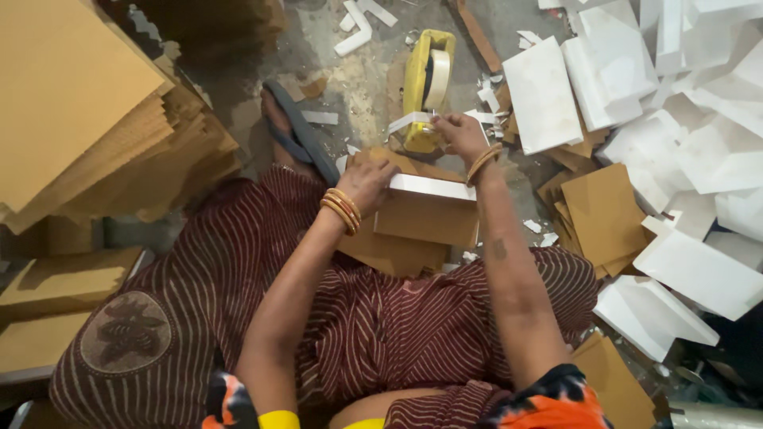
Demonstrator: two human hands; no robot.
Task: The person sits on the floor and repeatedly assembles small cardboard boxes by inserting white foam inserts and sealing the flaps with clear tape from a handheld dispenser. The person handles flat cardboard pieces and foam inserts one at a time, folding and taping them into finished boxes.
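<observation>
A striped maroon garment (381,334) was seen nearest, spread across the lap at 6 o'clock. Just above it, a brown cardboard box (425,218) with a white-taped top edge was held on the lap at centre frame. The left hand (367,183) was pressed down on the box's upper left corner, fingers curled over the edge, orange bangles (342,209) at the wrist. Further out, at 12 o'clock, the right hand (459,133) was closed in a pinch on a strip of white tape (409,121), drawn sideways from the yellow tape dispenser (425,83) standing on the floor (358,79). At 3 o'clock, white boxes (675,143) were heaped with brown sheets. At 9 o'clock, stacked cardboard (87,119) was piled high.
</observation>
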